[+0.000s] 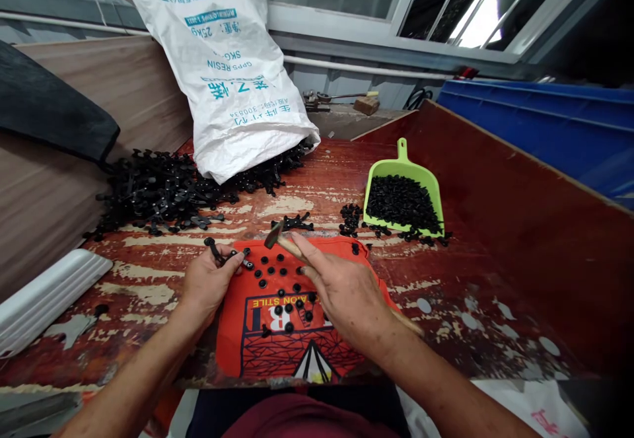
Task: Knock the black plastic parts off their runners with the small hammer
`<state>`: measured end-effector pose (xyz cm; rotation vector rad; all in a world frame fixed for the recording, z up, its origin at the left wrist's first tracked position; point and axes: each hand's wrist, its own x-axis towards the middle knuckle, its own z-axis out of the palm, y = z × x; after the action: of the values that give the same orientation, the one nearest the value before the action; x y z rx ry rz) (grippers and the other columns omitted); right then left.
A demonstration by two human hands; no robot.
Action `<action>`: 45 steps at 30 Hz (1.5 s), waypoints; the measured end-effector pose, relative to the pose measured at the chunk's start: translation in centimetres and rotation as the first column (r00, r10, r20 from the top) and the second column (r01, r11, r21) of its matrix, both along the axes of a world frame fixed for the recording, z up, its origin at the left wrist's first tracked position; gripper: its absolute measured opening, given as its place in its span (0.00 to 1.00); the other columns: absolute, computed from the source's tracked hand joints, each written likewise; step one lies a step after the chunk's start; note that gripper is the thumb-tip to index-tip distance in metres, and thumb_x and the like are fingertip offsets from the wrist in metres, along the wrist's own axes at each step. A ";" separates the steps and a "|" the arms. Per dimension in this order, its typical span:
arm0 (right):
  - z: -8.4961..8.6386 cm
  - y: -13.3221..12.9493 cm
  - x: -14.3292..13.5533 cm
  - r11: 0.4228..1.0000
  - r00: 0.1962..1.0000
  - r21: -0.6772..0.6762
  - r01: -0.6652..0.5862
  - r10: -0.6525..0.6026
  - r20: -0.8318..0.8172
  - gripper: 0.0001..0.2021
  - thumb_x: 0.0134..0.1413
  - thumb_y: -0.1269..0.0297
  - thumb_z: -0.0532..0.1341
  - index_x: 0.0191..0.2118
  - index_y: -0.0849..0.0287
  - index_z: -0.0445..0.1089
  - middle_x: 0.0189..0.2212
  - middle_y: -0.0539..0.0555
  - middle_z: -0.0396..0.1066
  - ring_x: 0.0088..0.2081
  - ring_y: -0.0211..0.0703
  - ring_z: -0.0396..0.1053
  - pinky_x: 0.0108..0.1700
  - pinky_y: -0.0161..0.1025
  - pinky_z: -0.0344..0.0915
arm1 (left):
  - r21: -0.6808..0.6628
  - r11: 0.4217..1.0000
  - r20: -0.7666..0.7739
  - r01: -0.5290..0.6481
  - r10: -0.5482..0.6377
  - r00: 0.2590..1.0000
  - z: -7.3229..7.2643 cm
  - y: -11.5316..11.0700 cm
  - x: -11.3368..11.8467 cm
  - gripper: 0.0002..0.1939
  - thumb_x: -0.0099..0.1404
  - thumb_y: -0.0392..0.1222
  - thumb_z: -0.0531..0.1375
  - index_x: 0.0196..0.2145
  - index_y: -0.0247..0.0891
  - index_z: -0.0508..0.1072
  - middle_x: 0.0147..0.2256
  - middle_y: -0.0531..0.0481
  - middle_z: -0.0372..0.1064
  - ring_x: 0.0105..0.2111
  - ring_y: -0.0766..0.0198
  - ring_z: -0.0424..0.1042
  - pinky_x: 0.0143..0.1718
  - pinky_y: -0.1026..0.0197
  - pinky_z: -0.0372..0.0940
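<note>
My left hand [202, 285] grips a black plastic part [212, 248] with rounded ends between thumb and fingers, at the left edge of an orange printed cloth [230, 352]. In my right hand [349, 296] is a small hammer [274, 233]; its wooden handle runs under the palm and shows again near the wrist. The hammer head is raised above the cloth, to the right of the black part. Several small round black caps [288, 327] lie spread over the cloth between and below my hands.
A white woven sack [242, 94] spills black parts beside a large pile of them [158, 190]. A green dustpan [403, 150] holds small black pieces, with more [351, 219] by its edge. White plastic [54, 299] lies left. Brown boards and a blue crate [539, 127] border the worn red table.
</note>
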<state>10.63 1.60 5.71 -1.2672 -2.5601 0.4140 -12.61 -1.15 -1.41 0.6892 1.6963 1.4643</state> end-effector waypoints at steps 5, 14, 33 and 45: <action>-0.6 -0.2 0.7 0.996 0.999 -0.088 0.001 -0.005 -0.050 0.29 0.68 0.67 0.54 0.71 0.46 0.49 0.50 0.54 0.77 0.48 0.51 0.76 0.47 0.47 0.73 | -0.037 0.997 0.237 0.063 -0.052 0.970 0.7 0.1 -0.6 0.17 0.45 0.43 0.73 0.25 0.36 0.69 0.18 0.54 0.70 0.12 0.76 0.55 0.15 0.72 0.50; -0.3 -2.4 3.2 0.983 0.994 -0.182 0.007 -0.027 -0.108 0.26 0.68 0.68 0.53 0.69 0.46 0.55 0.51 0.51 0.77 0.47 0.47 0.77 0.50 0.45 0.74 | -0.217 0.974 0.599 0.068 0.078 0.797 2.2 -3.3 -1.5 0.09 0.56 0.34 0.66 0.22 0.30 0.71 0.18 0.56 0.63 0.11 0.82 0.45 0.11 0.73 0.47; -3.7 -8.7 8.2 0.966 0.995 -0.251 0.069 -0.084 -0.048 0.28 0.66 0.70 0.54 0.68 0.41 0.56 0.48 0.51 0.79 0.40 0.45 0.80 0.41 0.38 0.74 | -0.138 0.990 0.377 -0.012 0.064 0.924 2.6 -9.6 4.8 0.24 0.40 0.43 0.77 0.33 0.38 0.73 0.21 0.60 0.66 0.14 0.78 0.54 0.13 0.73 0.49; -5.0 -8.7 11.3 0.974 0.987 -0.219 0.063 -0.093 -0.130 0.28 0.66 0.71 0.52 0.69 0.43 0.55 0.52 0.51 0.76 0.41 0.44 0.79 0.42 0.38 0.74 | -0.039 0.999 0.399 0.031 -0.013 0.917 3.2 -9.4 8.7 0.20 0.46 0.42 0.76 0.35 0.37 0.73 0.14 0.64 0.56 0.13 0.78 0.50 0.14 0.73 0.50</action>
<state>21.98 -7.06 0.73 -1.3524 -2.3912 0.7521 -3.95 -10.58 1.81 0.3505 1.3942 1.4320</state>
